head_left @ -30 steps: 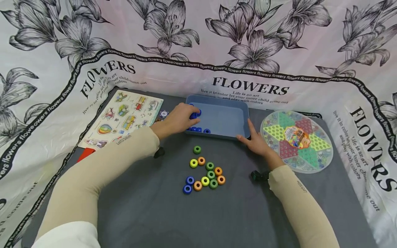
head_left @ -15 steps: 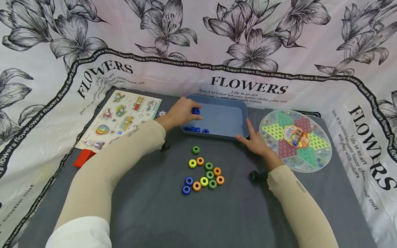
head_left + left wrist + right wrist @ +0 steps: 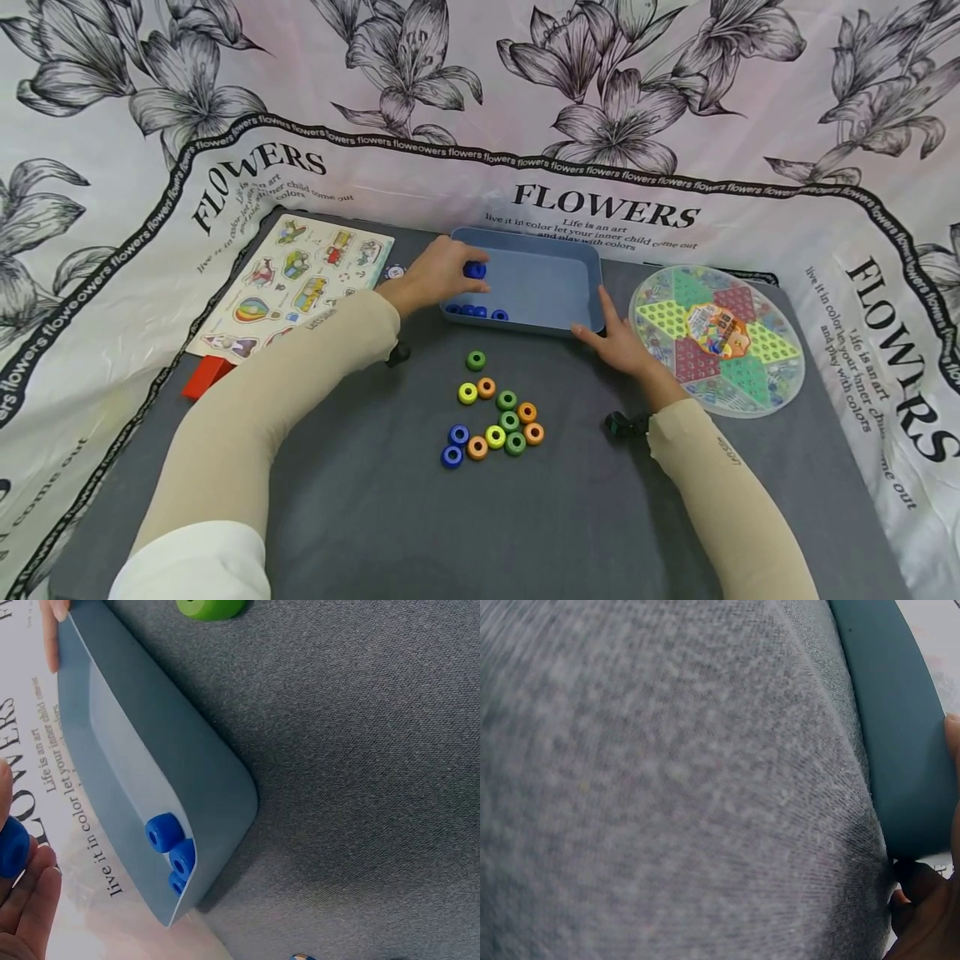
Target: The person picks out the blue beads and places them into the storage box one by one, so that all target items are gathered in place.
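In the head view a blue-grey tray (image 3: 540,283) stands at the back of the table. My left hand (image 3: 435,275) is over its left end, pinching a blue bead (image 3: 475,269) between thumb and fingers; the left wrist view shows this bead (image 3: 13,847) at the fingertips. Several blue beads (image 3: 165,832) lie inside the tray along the front wall near its left corner. At the tray's front right corner, my right hand (image 3: 622,346) holds the wall with thumb and fingers spread round it. The right wrist view shows only part of that hand (image 3: 930,907).
Green, yellow, orange and blue beads (image 3: 508,421) lie loose in front of the tray. A picture puzzle board (image 3: 300,283) and a red block (image 3: 206,377) are at the left. At the right lies a round star-patterned game board (image 3: 716,342). A printed cloth (image 3: 420,183) hangs behind.
My left hand has shifted slightly right over the tray, with the blue bead showing more plainly at its fingertips. The left forearm has swung right, uncovering more of the red block. My right hand stays put.
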Action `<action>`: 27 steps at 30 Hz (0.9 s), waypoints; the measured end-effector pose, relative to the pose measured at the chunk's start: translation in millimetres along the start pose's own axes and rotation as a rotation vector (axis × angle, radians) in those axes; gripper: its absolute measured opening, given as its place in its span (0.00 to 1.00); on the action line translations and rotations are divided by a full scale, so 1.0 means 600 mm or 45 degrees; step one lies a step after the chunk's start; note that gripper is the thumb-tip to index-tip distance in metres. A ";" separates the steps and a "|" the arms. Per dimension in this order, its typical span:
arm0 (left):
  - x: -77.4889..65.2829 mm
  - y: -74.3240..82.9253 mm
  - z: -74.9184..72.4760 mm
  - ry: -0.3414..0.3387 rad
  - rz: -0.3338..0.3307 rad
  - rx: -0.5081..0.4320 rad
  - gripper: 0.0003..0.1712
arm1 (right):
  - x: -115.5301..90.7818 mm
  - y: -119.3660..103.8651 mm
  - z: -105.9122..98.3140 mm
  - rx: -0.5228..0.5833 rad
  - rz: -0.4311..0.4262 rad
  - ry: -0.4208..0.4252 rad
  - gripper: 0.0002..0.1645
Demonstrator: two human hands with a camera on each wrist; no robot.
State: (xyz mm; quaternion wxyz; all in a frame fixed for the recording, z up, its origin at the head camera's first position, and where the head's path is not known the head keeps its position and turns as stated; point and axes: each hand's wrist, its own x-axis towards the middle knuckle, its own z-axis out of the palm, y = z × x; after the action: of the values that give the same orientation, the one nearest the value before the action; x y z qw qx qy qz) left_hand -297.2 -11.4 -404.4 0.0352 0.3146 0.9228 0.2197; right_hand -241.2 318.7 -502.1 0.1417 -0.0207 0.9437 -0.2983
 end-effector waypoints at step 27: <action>-0.246 0.073 0.076 -0.665 0.657 0.090 0.25 | 0.002 0.002 0.009 0.006 -0.041 0.009 0.55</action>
State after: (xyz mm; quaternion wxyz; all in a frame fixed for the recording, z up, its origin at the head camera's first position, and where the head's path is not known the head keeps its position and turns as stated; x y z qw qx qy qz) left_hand -145.4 -51.3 -437.6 0.2021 0.5835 0.7799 0.1017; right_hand -240.5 316.3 -507.2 0.1335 -0.0345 0.9430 -0.3028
